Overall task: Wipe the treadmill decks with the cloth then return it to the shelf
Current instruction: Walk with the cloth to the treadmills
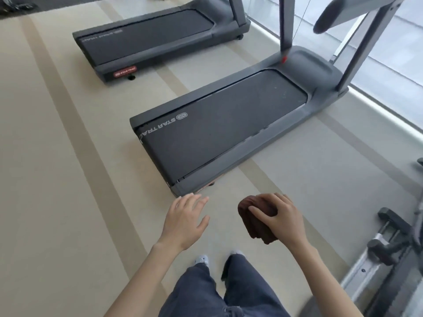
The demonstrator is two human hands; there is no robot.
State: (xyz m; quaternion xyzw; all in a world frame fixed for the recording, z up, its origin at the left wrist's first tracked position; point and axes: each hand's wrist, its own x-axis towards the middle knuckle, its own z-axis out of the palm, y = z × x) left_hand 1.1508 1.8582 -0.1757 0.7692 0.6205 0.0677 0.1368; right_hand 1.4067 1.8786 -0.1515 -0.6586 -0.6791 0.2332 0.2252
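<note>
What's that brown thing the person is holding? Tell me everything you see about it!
It is a dark brown cloth, soft-looking and bunched into a wrinkly lump. The right hand holds it from above, fingers curled over its top, and its folds hang below the hand. It is up in the air above the beige floor, just short of the end of the near treadmill. Only that hand touches it.

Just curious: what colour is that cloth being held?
Dark brown cloth, seen in the head view.

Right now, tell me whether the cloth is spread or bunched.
Bunched: the cloth is a wadded lump gripped by the right hand.
</note>
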